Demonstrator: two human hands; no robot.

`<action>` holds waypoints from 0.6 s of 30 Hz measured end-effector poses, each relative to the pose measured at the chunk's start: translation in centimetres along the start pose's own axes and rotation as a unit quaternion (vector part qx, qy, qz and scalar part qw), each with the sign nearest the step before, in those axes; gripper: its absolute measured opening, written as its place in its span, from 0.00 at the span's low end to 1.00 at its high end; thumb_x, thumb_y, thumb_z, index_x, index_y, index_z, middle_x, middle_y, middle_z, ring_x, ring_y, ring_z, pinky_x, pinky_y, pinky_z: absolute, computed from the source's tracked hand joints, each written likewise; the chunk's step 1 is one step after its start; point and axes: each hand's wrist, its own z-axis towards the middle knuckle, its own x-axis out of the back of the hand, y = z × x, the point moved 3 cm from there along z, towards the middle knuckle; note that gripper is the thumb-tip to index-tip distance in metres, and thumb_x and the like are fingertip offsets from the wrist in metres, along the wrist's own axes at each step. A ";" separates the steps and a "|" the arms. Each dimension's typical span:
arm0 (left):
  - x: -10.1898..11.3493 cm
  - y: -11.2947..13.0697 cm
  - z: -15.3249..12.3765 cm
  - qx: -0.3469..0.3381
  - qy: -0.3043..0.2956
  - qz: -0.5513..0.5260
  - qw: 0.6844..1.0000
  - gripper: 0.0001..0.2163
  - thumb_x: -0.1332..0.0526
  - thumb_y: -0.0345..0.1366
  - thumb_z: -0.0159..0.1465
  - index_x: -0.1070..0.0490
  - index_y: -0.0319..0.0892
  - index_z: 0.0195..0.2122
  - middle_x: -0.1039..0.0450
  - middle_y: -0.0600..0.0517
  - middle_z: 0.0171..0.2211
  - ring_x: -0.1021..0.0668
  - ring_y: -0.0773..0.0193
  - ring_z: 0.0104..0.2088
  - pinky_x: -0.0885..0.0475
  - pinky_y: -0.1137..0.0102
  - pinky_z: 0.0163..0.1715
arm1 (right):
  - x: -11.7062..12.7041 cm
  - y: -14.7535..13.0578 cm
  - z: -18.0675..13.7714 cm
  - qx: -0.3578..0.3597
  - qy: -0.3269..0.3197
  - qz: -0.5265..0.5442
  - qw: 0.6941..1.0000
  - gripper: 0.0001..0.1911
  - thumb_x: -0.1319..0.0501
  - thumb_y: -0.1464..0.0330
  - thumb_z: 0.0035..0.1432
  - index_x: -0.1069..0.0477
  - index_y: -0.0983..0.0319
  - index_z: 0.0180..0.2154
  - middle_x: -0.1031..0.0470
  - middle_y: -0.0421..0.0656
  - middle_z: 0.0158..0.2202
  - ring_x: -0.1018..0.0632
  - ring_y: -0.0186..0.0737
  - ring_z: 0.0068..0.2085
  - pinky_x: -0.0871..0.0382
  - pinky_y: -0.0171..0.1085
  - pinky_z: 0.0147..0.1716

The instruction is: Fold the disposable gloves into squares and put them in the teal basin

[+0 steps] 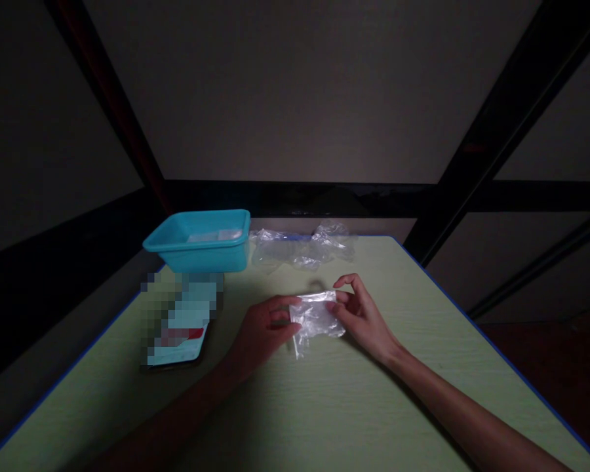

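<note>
Between my two hands is a clear plastic bag (pixel 317 318), small and crinkled, held just above the table. My left hand (pixel 268 328) grips its left edge, with the thumb in front and the fingers behind. On the other side, my right hand (pixel 364 318) pinches the bag's right edge between thumb and fingers, while its index finger is raised and curled away. A loose corner of the bag hangs down below the left thumb.
A turquoise plastic basket (pixel 209 254) stands at the table's back left, with whitish flat items inside. Crumpled clear plastic bags (pixel 302 249) lie along the back edge. A phone (pixel 181 328), partly pixelated, lies left on the pale green, blue-edged table (pixel 324 413). A wall rises behind.
</note>
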 end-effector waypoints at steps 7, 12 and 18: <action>0.0 0.5 -0.1 -0.001 0.010 0.008 1.000 0.21 0.37 0.27 0.43 0.28 0.36 0.41 0.22 0.51 0.27 0.21 0.60 0.29 0.28 0.74 0.25 | -0.3 0.3 0.2 -0.011 -0.028 -0.015 0.999 0.08 0.33 0.70 0.40 0.28 0.62 0.27 0.29 0.37 0.26 0.31 0.31 0.26 0.39 0.31 0.25; -0.1 0.4 -0.1 -0.001 -0.001 0.002 1.000 0.26 0.37 0.26 0.43 0.30 0.35 0.47 0.22 0.50 0.28 0.21 0.60 0.29 0.29 0.75 0.24 | 0.0 0.9 0.3 -0.036 -0.023 0.024 0.999 0.16 0.32 0.74 0.37 0.25 0.60 0.34 0.25 0.38 0.30 0.28 0.32 0.29 0.36 0.32 0.30; 0.1 0.1 -0.1 0.004 -0.002 0.008 1.000 0.30 0.37 0.27 0.45 0.34 0.33 0.52 0.26 0.55 0.21 0.25 0.65 0.22 0.32 0.76 0.21 | 0.4 1.4 0.4 -0.057 -0.012 0.051 0.997 0.22 0.30 0.75 0.35 0.24 0.61 0.38 0.26 0.37 0.27 0.29 0.30 0.25 0.37 0.30 0.26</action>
